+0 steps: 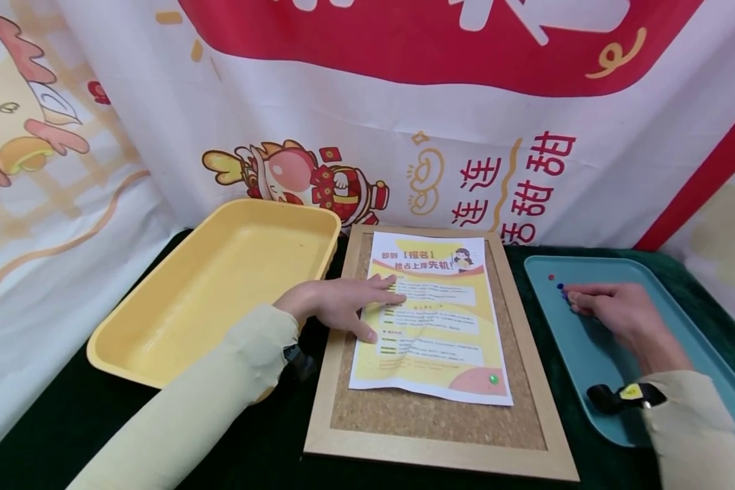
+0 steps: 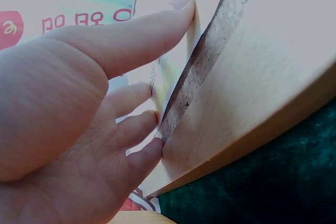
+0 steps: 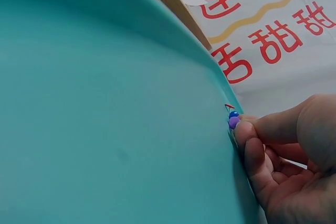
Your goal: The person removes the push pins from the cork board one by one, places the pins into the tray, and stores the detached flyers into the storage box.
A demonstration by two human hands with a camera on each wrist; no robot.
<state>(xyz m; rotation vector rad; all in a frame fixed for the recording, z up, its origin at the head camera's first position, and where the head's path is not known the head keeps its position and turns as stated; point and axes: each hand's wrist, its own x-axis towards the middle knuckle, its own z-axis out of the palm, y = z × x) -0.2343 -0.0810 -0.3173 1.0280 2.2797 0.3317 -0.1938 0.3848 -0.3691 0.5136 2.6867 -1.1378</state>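
Observation:
My left hand (image 1: pixel 349 303) rests with spread fingers on the left edge of a printed poster sheet (image 1: pixel 429 367). The sheet lies on a wood-framed cork board (image 1: pixel 441 415); a green thumbtack (image 1: pixel 493 379) sits in its lower right corner. In the left wrist view, the thumb and fingertips touch the paper (image 2: pixel 163 74) beside the bare cork strip (image 2: pixel 202 69). Over the blue-green tray (image 1: pixel 600 401), my right hand (image 1: pixel 627 313) pinches a purple thumbtack (image 3: pixel 234 123) between thumb and forefinger. A blue thumbtack (image 3: pixel 234 114) and a red thumbtack (image 3: pixel 229 106) lie just beyond the fingertips.
A deep yellow tray (image 1: pixel 141 340) stands left of the board, under my left forearm. Dark green cloth (image 1: pixel 269 449) covers the table. Behind everything hangs a printed white and red curtain (image 1: pixel 367 102), close to the far edges of the trays and board.

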